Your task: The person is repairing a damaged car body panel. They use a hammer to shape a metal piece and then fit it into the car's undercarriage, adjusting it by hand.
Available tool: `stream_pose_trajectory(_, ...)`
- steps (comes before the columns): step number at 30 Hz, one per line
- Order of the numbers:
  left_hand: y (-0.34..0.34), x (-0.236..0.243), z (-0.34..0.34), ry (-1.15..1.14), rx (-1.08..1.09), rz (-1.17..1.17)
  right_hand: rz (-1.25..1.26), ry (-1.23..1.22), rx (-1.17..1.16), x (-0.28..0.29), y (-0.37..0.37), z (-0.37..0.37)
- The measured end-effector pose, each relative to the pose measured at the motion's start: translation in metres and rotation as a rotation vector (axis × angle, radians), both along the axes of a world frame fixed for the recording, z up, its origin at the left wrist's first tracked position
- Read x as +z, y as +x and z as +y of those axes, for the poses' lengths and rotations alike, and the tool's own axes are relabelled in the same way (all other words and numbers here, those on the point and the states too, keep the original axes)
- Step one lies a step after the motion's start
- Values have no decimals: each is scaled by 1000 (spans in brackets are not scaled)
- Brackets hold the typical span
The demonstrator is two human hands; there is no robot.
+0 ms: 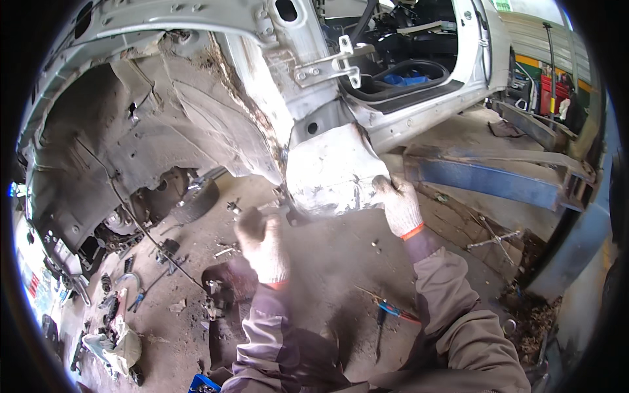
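A scuffed white metal panel sits at the lower front end of the car's sill, below the door hinge. My right hand, in a pale knitted glove with an orange cuff, grips the panel's right edge with its fingers closed. My left hand, gloved the same way, is raised to the left of the panel and apart from it. Motion smears its fingers, so whether it holds anything does not show.
The bare wheel arch spans the upper left. A blue lift arm runs beneath the sill at right. Screwdrivers lie on the floor before me; loose parts and tools are scattered at lower left. A cross wrench lies at right.
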State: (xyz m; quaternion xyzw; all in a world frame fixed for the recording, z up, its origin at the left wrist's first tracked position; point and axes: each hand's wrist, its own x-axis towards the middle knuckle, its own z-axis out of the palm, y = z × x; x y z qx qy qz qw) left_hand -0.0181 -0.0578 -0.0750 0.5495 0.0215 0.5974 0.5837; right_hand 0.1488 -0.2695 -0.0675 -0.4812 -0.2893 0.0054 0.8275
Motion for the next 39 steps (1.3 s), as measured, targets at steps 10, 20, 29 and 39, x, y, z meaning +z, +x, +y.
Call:
stream_pose_trajectory(10,93,-19,0,-217,-119,266,119,168,59,-8,53,53)
stream_pose_trajectory(20,101,0,2,149,34,527,-53,388,-207,-16,53,81)
stream_pose_trajectory(29,108,-4,-16,195,306,454,-119,39,-454,-10,49,87)
stream_pose_trajectory(39,127,-41,-19,113,188,185,234,538,-93,-17,34,104)
